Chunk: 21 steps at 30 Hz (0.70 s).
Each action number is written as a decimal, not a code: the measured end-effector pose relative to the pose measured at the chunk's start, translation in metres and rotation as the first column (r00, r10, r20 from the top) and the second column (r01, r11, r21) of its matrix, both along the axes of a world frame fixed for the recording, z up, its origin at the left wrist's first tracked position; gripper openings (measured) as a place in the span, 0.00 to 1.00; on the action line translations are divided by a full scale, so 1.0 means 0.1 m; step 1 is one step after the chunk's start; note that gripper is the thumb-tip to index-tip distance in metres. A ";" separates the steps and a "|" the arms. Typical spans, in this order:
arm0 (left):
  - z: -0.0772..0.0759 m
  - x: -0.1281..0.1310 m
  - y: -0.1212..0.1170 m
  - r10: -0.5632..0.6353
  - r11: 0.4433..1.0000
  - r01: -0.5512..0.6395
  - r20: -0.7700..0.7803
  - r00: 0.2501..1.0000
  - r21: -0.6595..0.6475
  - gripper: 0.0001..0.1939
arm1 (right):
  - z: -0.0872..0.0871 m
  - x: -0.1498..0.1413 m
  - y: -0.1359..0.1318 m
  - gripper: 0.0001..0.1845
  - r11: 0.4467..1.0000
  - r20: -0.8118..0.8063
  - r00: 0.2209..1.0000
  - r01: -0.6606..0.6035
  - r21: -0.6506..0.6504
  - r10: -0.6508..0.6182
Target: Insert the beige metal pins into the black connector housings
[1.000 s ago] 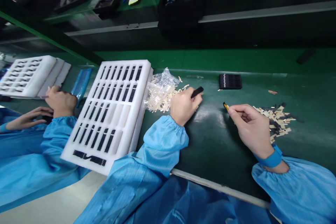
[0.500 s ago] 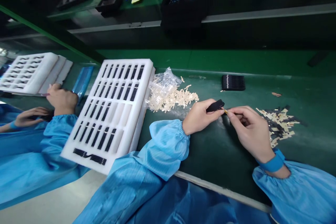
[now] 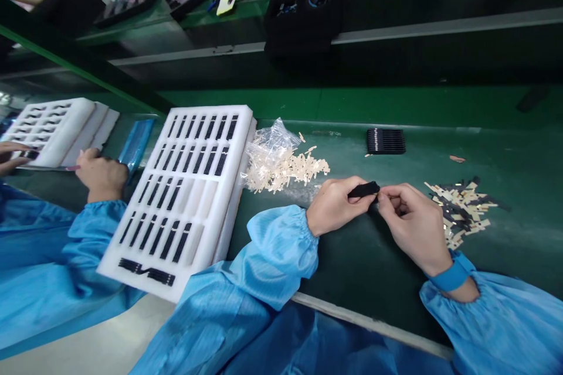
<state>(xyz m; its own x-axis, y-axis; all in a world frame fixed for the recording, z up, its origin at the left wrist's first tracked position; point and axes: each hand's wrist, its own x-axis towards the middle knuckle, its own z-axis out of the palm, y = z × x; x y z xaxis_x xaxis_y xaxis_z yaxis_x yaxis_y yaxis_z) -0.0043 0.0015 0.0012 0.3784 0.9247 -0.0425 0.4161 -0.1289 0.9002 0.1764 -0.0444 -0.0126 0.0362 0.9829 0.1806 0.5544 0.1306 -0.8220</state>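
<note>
Between the thumb and fingers of my left hand point(image 3: 336, 206) is a small black strip-like part point(image 3: 364, 189), its far end pointing right. The fingertips of my right hand point(image 3: 413, 220) are pinched together at that end, and whatever they grip there is too small to make out. Left of my hands lies a loose pile of small cream-coloured pieces point(image 3: 290, 170) with a clear plastic bag point(image 3: 277, 139) on it. To the right is a mixed heap of cream and dark strips point(image 3: 464, 211). Behind my hands sits a row of black strips point(image 3: 386, 141) laid side by side.
A white foam tray point(image 3: 200, 187) holds black strips in slots, on top of another tray. Farther left are more foam trays point(image 3: 65, 129), a blue mesh piece point(image 3: 137, 140) and a co-worker's hands point(image 3: 103, 174). Across the bench stands a black box point(image 3: 303, 17); people in pink sit behind.
The yellowish bit seen between my fingertips is now out of sight, and my right fingertips have come closer to the black part. The co-worker's far hand has moved to the foam tray.
</note>
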 end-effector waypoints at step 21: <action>-0.04 -0.17 0.11 0.165 0.879 -0.134 -0.029 0.986 0.458 0.14 | 0.11 0.01 0.08 0.17 0.972 -0.332 0.942 -0.033 -0.232 -0.048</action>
<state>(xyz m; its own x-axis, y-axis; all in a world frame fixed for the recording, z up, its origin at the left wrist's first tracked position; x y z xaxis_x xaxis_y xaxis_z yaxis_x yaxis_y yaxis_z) -0.0211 0.0126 -0.0028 0.2451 0.8944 0.3742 0.5186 -0.4470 0.7289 0.1772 -0.0367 -0.0016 0.0623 0.9952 -0.0754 0.2441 -0.0884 -0.9657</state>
